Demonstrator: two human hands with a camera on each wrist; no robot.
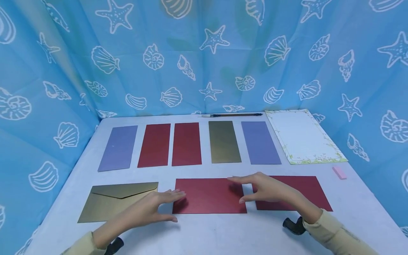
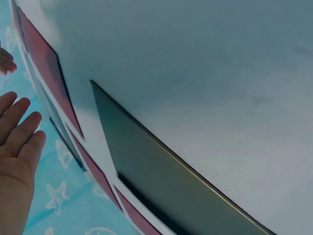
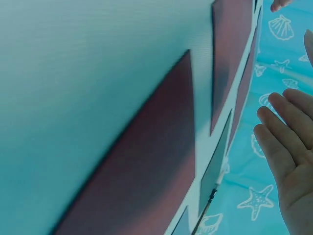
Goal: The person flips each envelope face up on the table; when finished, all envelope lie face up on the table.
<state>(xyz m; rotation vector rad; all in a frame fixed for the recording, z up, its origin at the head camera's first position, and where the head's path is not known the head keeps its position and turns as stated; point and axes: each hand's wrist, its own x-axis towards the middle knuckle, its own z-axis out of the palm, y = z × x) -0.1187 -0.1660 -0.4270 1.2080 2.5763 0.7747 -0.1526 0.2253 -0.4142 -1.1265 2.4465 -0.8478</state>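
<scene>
Left hand (image 1: pixel 148 209) and right hand (image 1: pixel 266 189) are empty, fingers extended, over opposite ends of the middle red envelope (image 1: pixel 207 196), toward the near edge of the bench (image 1: pixel 207 233). Sweeping low, the right hand could skew the neighbouring red envelope (image 1: pixel 308 189).

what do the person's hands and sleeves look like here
The left hand and right hand are bare, with no gloves or rings visible. The left sleeve and right sleeve are pale beige cloth; the right one has faint darker marks. A rounded black fitting shows by the left wrist, and a matching black piece by the right.
</scene>
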